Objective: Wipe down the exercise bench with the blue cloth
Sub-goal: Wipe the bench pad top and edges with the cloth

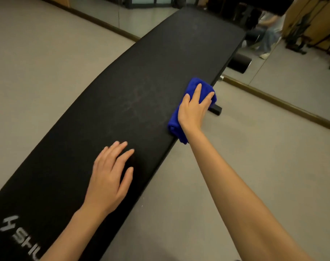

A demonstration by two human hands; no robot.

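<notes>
The blue cloth is folded into a thick pad and sits on the right edge of the exercise bench, roughly midway along and partly draped over the side. It's pressed down by the right hand, fingers spread on top rather than pinched, probably so the edge gets wiped too. The left hand is laid flat on the near end, fingers apart, nothing held, likely for bracing. Faint smudges can be seen mid-bench, so plenty seems left to do.
</notes>
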